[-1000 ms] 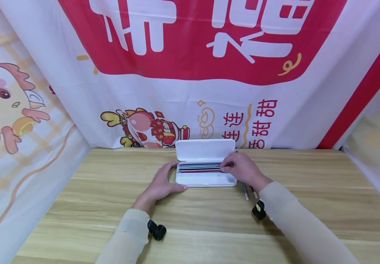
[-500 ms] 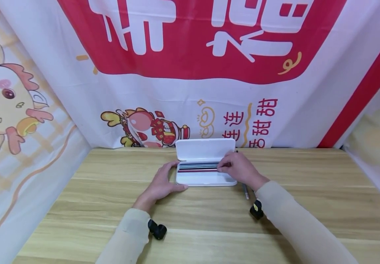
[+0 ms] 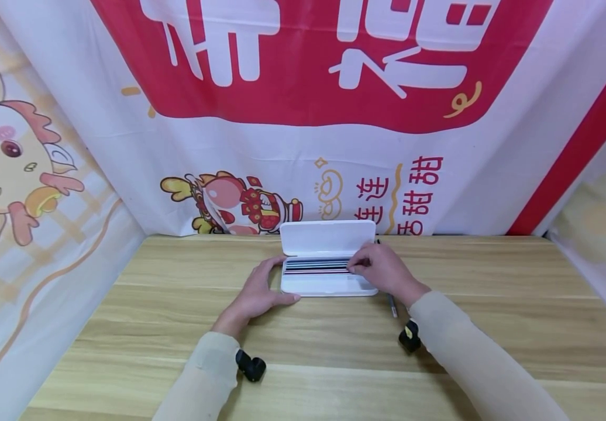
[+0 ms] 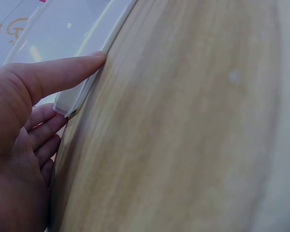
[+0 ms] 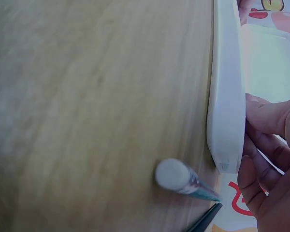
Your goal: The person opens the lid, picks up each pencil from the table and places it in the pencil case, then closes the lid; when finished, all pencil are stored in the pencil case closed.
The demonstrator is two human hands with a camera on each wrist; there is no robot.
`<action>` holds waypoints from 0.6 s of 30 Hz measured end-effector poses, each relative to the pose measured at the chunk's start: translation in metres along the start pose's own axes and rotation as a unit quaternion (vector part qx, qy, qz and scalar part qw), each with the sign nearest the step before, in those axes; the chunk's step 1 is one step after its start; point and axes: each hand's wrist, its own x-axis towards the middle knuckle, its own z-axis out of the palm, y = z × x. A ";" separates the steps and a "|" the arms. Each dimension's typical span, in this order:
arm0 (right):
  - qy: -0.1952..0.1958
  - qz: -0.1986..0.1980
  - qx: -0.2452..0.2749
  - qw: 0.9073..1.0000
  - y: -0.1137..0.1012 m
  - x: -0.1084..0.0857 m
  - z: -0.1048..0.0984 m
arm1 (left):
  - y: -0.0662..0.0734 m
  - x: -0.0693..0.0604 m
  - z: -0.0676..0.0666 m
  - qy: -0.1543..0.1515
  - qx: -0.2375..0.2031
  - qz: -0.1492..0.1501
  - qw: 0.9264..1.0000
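A white pencil case (image 3: pixel 329 286) lies with its lid (image 3: pixel 327 238) raised, and several pencils (image 3: pixel 313 266) lie lengthwise along its back half. My left hand (image 3: pixel 258 291) holds the case's left end, thumb on the front edge and fingers round the back corner; the left wrist view shows the thumb (image 4: pixel 67 75) along the rim. Over the right end, my right hand (image 3: pixel 384 270) reaches in with thumb and forefinger together at the pencils, seemingly pinching one. In the right wrist view, the case wall (image 5: pixel 228 96) hides those fingertips.
Right of the case, partly beneath the right hand, a pencil with a white eraser end (image 3: pixel 393 307) lies on the wooden table (image 3: pixel 334 351). The right wrist view shows a dark pencil (image 5: pixel 205 218) near it. A printed cloth (image 3: pixel 303 140) hangs behind the table.
My right hand has shifted slightly left along the pencils, then stayed nearly still. The front pencil in the case looks paler than the red seen before. My left hand keeps its place.
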 end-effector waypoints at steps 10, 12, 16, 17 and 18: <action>0.023 -0.008 0.049 0.998 -0.001 -0.010 -0.012 | -0.001 0.001 0.000 0.001 -0.006 -0.007 1.000; 0.034 -0.007 0.059 0.998 -0.002 -0.015 -0.016 | -0.001 0.001 0.000 0.002 -0.006 -0.006 1.000; 0.053 0.021 0.091 0.994 -0.003 -0.027 -0.024 | -0.001 0.001 0.001 0.004 -0.006 -0.006 1.000; 0.056 0.032 0.099 0.993 -0.002 -0.030 -0.026 | 0.000 0.000 0.001 0.004 -0.007 -0.006 1.000; 0.060 0.041 0.104 0.992 -0.002 -0.034 -0.028 | 0.000 0.000 0.001 0.004 -0.007 -0.006 1.000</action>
